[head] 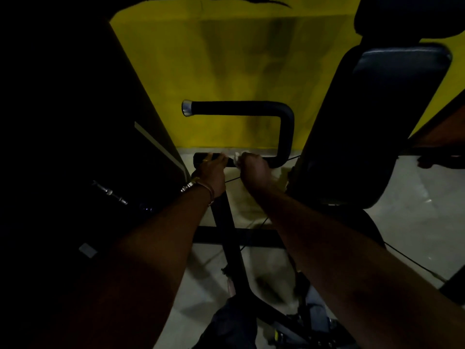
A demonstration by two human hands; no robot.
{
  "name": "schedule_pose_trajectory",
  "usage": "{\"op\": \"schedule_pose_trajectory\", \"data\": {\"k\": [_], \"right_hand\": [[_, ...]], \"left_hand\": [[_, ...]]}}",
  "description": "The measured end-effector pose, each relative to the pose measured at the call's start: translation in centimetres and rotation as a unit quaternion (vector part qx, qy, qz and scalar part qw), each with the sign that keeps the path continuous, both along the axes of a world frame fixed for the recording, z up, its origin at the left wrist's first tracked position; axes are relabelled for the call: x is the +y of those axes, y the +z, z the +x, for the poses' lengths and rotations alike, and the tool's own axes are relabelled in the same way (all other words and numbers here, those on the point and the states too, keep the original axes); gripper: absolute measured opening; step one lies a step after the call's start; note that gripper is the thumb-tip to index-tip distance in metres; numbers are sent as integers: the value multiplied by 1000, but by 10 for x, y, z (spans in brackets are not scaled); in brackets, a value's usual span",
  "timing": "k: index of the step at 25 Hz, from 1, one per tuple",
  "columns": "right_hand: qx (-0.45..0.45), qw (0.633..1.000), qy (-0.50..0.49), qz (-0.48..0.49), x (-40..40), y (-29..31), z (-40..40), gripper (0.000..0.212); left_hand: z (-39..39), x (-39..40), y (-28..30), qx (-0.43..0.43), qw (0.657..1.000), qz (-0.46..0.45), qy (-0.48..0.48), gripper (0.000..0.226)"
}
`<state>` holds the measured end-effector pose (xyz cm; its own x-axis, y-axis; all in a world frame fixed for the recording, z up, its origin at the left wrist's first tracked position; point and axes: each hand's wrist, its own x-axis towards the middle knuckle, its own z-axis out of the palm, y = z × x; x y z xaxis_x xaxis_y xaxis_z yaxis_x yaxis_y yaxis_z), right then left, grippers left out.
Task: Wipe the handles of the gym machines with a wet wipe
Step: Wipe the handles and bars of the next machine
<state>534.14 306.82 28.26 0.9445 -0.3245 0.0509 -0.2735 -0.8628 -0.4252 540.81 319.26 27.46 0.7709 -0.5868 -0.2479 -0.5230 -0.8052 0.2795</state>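
At centre, the lower bar of the black U-shaped handle (251, 107) is gripped by the left hand (212, 173), with the white wet wipe (237, 157) clenched on it at 3 o'clock by the right hand (254, 170), yellow wall (226, 59) behind at 12 o'clock.

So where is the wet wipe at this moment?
In the head view, the wet wipe is bunched in the right hand on the lower handle bar, just right of the left hand.
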Motion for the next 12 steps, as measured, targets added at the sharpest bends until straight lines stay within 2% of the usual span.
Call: {"op": "schedule_pose_trajectory", "data": {"k": [3, 5, 6, 7, 8, 9, 10, 12], "right_hand": [[-71, 991, -99, 53, -41, -8, -36, 17], [-185, 952, -200, 143, -36, -18, -58, 14], [-214, 899, -278, 261, -20, -20, -63, 14], [-207, 807, -352, 427, -3, -24, -65, 12], [-172, 698, -380, 582, 12, -27, -63, 11], [-117, 618, -372, 682, 21, -32, -55, 14], [-92, 552, -350, 751, 25, -33, -43, 22], [-114, 425, -340, 831, 28, -28, -9, 37]], "left_hand": [[-1, -1, -1, -8, 1000, 14, -18, 83], [-2, -8, -1, -14, 1000, 22, -2, 83], [-3, -11, 0, -17, 999, 30, -2, 83], [-3, -13, 1, -22, 999, 39, -9, 82], [-4, -14, 2, -28, 998, 47, -18, 81], [-2, -13, 2, -27, 998, 49, -22, 81], [-2, -13, 2, -24, 998, 48, -22, 80], [-2, -11, -2, -27, 999, 39, -11, 78]]}}
